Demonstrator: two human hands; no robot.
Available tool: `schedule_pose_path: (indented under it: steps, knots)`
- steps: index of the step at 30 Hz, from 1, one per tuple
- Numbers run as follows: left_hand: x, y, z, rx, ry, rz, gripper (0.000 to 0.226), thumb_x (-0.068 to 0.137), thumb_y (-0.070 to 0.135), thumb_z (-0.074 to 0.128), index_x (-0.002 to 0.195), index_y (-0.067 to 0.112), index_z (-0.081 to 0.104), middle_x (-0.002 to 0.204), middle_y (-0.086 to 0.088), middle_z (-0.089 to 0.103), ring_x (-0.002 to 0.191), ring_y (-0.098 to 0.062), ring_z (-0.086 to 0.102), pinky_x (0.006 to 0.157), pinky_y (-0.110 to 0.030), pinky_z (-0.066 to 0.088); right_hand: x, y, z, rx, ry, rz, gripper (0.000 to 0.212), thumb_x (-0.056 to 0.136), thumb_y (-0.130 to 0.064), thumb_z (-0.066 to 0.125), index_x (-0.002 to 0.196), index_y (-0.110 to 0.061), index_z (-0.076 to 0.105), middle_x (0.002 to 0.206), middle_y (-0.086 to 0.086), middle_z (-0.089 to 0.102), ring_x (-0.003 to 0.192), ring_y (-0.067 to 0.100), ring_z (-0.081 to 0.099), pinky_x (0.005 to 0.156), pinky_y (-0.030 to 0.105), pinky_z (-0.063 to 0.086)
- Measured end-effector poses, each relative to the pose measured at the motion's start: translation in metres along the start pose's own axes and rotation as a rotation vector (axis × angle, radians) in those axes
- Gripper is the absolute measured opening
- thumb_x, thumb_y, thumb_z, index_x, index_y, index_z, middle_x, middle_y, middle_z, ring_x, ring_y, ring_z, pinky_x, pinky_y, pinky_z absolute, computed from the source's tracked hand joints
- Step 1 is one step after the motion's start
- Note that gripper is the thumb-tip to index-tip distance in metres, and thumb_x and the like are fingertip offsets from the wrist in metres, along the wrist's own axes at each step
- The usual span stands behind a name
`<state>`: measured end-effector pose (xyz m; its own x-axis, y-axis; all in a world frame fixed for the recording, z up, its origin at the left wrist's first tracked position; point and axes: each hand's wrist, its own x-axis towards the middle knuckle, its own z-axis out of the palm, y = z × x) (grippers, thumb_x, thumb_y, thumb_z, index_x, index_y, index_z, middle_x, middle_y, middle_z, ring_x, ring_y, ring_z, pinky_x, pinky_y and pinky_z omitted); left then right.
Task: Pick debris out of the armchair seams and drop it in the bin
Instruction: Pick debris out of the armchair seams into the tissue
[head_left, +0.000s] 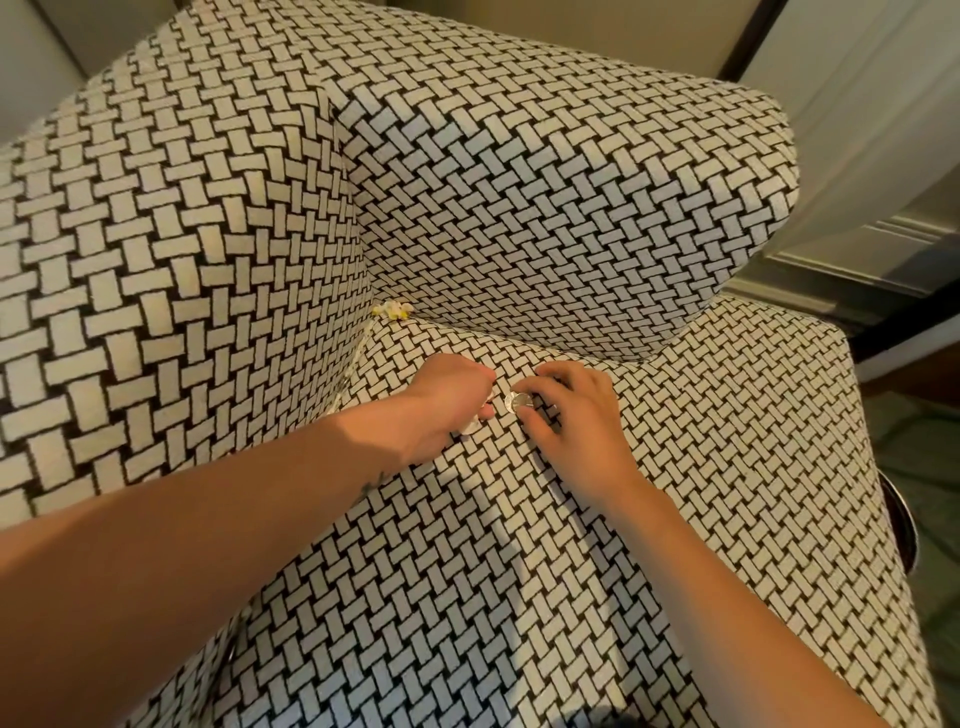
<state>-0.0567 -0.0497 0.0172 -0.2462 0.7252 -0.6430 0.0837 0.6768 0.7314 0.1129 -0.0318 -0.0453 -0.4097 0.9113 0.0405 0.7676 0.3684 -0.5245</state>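
Together on armchair (519, 182), left hand (441, 402) curled round pale scrap (470, 427), right hand (571, 415) fingers (553, 372) pinching silver disc (518, 401).

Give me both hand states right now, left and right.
Left hand: closed, gripping a small white scrap.
Right hand: thumb and fingertips pinching a round silvery disc.

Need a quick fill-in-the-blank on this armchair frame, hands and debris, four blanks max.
1. The right hand pinches a small round ___ disc.
2. The left hand grips a scrap coloured ___.
3. The debris in the corner seam beyond the hands is white and ___.
4. Both hands are over the ___ cushion of the armchair.

Missing words: silver; white; yellow; seat
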Motion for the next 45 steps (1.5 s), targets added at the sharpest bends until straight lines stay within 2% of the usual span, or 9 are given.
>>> schedule_pose_path:
  steps: [3,9,12,18,24,28,33,37,45]
  knots:
    - [0.002,-0.001,-0.003,0.087,0.041,0.065,0.029,0.097,0.004,0.047,0.118,0.015,0.063,0.108,-0.007,0.064,0.100,-0.023,0.061,0.088,-0.038,0.052,0.003,-0.007,-0.004,0.055,-0.014,0.063,0.013,0.094,-0.034,0.067,0.107,-0.033,0.066,0.117,-0.017,0.051,0.114,0.007,0.032,0.100,0.023,0.026]
    - [0.005,-0.013,-0.005,0.474,0.033,0.201,0.030,0.091,0.007,0.052,0.110,0.028,0.061,0.116,-0.003,0.059,0.081,-0.017,0.064,0.071,-0.032,0.052,-0.008,-0.014,0.000,0.277,-0.045,0.140,0.003,0.097,-0.028,0.064,0.100,-0.027,0.063,0.090,-0.011,0.065,0.083,0.010,0.060,0.077,0.027,0.054]
    - [0.007,-0.021,-0.003,0.665,0.002,0.323,0.027,0.091,0.019,0.064,0.117,0.027,0.060,0.134,-0.002,0.045,0.111,-0.020,0.057,0.093,-0.035,0.052,-0.013,-0.017,-0.005,0.382,-0.027,0.195,0.004,0.097,-0.026,0.065,0.100,-0.024,0.065,0.088,-0.007,0.067,0.076,0.009,0.059,0.069,0.018,0.052]
    - [0.000,-0.031,-0.007,0.980,-0.003,0.732,0.021,0.098,0.024,0.059,0.119,0.020,0.060,0.116,0.008,0.049,0.102,-0.013,0.055,0.096,-0.033,0.051,-0.015,-0.016,-0.005,0.446,-0.024,0.220,0.003,0.096,-0.024,0.067,0.098,-0.022,0.066,0.087,-0.004,0.068,0.077,0.011,0.061,0.069,0.018,0.052]
    - [0.001,-0.032,-0.007,1.075,-0.011,0.846,0.012,0.100,0.020,0.055,0.111,0.017,0.059,0.101,0.009,0.042,0.088,-0.014,0.055,0.083,-0.032,0.053,-0.014,-0.022,-0.005,0.593,0.005,0.301,0.006,0.097,-0.026,0.066,0.099,-0.021,0.067,0.090,-0.002,0.068,0.077,0.007,0.060,0.072,0.018,0.053]
    - [0.002,-0.027,-0.006,0.926,-0.011,0.744,0.004,0.101,0.021,0.050,0.100,0.022,0.054,0.100,0.006,0.052,0.089,-0.014,0.055,0.080,-0.030,0.049,-0.013,-0.026,-0.006,0.684,0.017,0.303,0.007,0.097,-0.025,0.066,0.099,-0.018,0.068,0.089,0.000,0.068,0.075,0.001,0.058,0.070,0.013,0.050]
    - [0.000,-0.006,-0.005,0.699,0.026,0.676,0.007,0.102,0.016,0.047,0.098,0.020,0.051,0.089,0.003,0.058,0.077,-0.014,0.056,0.060,-0.026,0.038,-0.012,-0.031,-0.019,0.748,0.011,0.304,0.013,0.098,-0.029,0.066,0.102,-0.018,0.071,0.099,0.007,0.072,0.094,0.022,0.066,0.080,0.018,0.054]
    - [-0.015,0.023,-0.005,0.489,0.024,0.653,0.008,0.104,0.020,0.046,0.105,0.024,0.053,0.090,0.000,0.062,0.066,-0.014,0.056,0.053,-0.030,0.046,-0.006,-0.039,-0.049,0.793,0.037,0.262,0.012,0.100,-0.032,0.062,0.100,-0.025,0.071,0.090,-0.008,0.072,0.084,0.010,0.064,0.078,0.017,0.050]
    - [-0.056,0.100,-0.007,0.067,-0.095,0.564,0.020,0.105,0.020,0.046,0.104,0.030,0.063,0.085,-0.002,0.064,0.070,-0.015,0.056,0.066,-0.025,0.049,0.022,-0.074,-0.131,0.730,0.179,0.125,0.014,0.101,-0.030,0.059,0.105,-0.024,0.071,0.088,-0.012,0.073,0.079,0.002,0.066,0.074,0.019,0.056]
